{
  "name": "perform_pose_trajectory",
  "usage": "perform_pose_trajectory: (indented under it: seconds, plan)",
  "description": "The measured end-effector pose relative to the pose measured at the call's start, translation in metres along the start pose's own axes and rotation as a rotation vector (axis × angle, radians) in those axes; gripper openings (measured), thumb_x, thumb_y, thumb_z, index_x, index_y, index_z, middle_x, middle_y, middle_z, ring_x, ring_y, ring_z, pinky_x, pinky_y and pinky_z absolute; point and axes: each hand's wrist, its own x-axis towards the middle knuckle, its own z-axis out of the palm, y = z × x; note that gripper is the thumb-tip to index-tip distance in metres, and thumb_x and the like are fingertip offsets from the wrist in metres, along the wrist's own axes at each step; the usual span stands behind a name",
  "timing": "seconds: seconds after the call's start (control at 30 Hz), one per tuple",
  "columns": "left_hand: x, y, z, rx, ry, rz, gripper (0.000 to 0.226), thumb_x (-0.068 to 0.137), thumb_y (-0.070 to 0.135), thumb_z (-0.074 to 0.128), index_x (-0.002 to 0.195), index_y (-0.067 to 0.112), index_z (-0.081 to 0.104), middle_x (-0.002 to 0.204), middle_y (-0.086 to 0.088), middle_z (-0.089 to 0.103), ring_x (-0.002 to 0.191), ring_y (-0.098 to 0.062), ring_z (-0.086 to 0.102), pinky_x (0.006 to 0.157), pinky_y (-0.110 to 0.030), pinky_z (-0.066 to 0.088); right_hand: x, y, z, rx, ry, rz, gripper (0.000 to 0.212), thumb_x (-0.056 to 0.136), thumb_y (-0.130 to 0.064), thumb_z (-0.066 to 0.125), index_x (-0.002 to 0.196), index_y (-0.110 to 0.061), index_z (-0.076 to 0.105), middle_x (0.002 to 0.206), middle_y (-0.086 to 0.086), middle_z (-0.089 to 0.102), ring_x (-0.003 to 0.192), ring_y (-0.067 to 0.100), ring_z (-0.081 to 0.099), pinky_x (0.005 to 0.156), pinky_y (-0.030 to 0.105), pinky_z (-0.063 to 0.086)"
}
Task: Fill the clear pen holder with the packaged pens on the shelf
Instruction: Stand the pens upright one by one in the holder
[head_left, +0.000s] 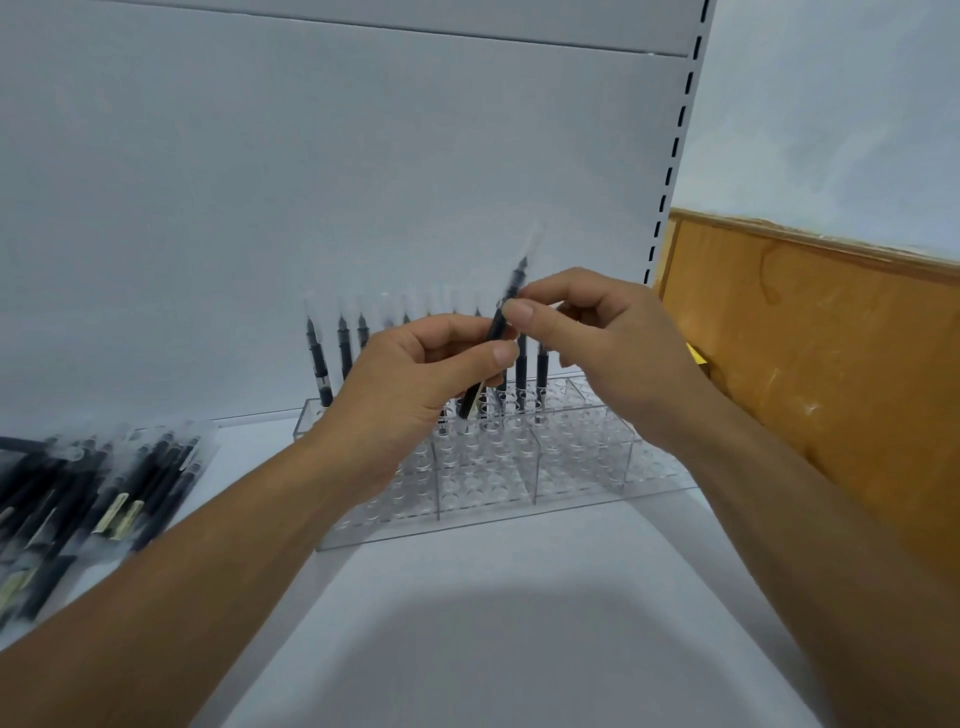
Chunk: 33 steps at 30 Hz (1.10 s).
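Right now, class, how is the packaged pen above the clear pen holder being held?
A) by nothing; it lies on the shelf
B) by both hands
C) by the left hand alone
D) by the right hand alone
B: the left hand pinches the packaged pen low on its barrel and the right hand pinches it higher up.

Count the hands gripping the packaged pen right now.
2: the left hand pinches the packaged pen low on its barrel; the right hand pinches it higher up, above the clear pen holder.
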Motion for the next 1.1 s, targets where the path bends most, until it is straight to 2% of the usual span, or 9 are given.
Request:
perform_pose_trajectory:
  seconds: [0.13,0.27,0.37,0.5,0.57,0.67,0.77,0.97,1.1]
  plan:
    - [0.000,0.000,0.001,0.052,-0.023,0.013,0.020,0.084,0.022,0.069,0.103,0.022,0.074,0.093,0.007,0.075,0.084,-0.004,0.069,0.070,-0.008,0.047,-0.002,-0.003,-0.001,0.081,-0.014,0.009,0.004,0.087,-0.026,0.072,0.085,-0.023,0.074,0.081,0.017,0.066,0.069,0.016,0.049,0.066,0.030,0.043]
    - [-0.001,-0.001,0.001,0.090,-0.012,0.008,0.022,0.081,0.028,0.071,0.103,0.024,0.073,0.093,0.008,0.075,0.088,-0.003,0.068,0.072,-0.010,0.048,-0.002,-0.008,-0.003,0.124,0.021,-0.005,0.006,0.091,-0.018,0.066,0.089,-0.014,0.070,0.084,0.009,0.071,0.067,0.006,0.056,0.061,0.019,0.046]
    - [-0.001,-0.003,0.003,0.178,0.007,0.002,0.021,0.081,0.033,0.072,0.102,0.029,0.073,0.095,0.014,0.074,0.090,0.003,0.067,0.070,-0.005,0.047,0.004,-0.008,-0.017,0.212,0.222,0.004,0.007,0.094,-0.020,0.063,0.088,-0.018,0.067,0.086,0.001,0.073,0.066,0.008,0.057,0.058,0.021,0.045]
    - [-0.003,-0.008,0.006,0.443,-0.058,0.024,0.027,0.082,0.051,0.066,0.107,0.041,0.069,0.104,0.026,0.067,0.099,0.010,0.058,0.085,-0.016,0.044,0.009,0.005,-0.033,0.095,0.439,0.022,0.009,0.093,-0.024,0.065,0.091,-0.016,0.066,0.072,-0.008,0.066,0.060,0.001,0.056,0.054,0.016,0.044]
    - [-0.005,-0.008,0.008,0.599,-0.101,0.017,0.037,0.081,0.059,0.061,0.116,0.046,0.063,0.116,0.032,0.057,0.104,0.014,0.050,0.086,-0.017,0.037,0.010,0.012,-0.033,0.000,0.420,0.031,0.006,0.093,-0.024,0.065,0.091,-0.018,0.065,0.077,-0.006,0.067,0.064,0.001,0.058,0.054,0.010,0.043]
    - [-0.007,-0.009,0.013,0.833,-0.180,0.053,0.050,0.081,0.069,0.052,0.126,0.048,0.055,0.134,0.029,0.048,0.119,0.008,0.042,0.093,-0.023,0.031,0.009,0.020,-0.030,-0.135,0.347,0.033,0.005,0.093,-0.024,0.066,0.092,-0.019,0.066,0.085,0.000,0.070,0.073,0.008,0.063,0.056,0.008,0.045]
    - [-0.008,-0.009,0.016,1.008,-0.226,0.092,0.055,0.082,0.072,0.046,0.130,0.047,0.052,0.140,0.029,0.045,0.126,0.007,0.038,0.096,-0.023,0.031,0.009,0.024,-0.026,-0.222,0.290,0.040,0.005,0.092,-0.028,0.066,0.089,-0.024,0.065,0.084,-0.004,0.070,0.075,0.009,0.065,0.057,0.008,0.044]
    - [-0.007,-0.010,0.017,1.063,-0.227,0.130,0.051,0.083,0.070,0.047,0.128,0.047,0.054,0.138,0.030,0.046,0.127,0.008,0.037,0.093,-0.021,0.029,0.011,0.034,-0.026,-0.387,0.198,0.105,0.012,0.090,-0.036,0.068,0.090,-0.023,0.067,0.083,-0.007,0.070,0.079,0.012,0.066,0.071,0.024,0.053]
    - [-0.006,-0.012,0.016,1.066,-0.230,0.141,0.051,0.084,0.071,0.046,0.129,0.047,0.053,0.139,0.029,0.046,0.127,0.008,0.037,0.094,-0.022,0.030,0.012,0.040,-0.027,-0.466,0.075,0.161,0.014,0.088,-0.037,0.070,0.088,-0.024,0.066,0.078,-0.008,0.068,0.074,0.009,0.064,0.066,0.025,0.051]
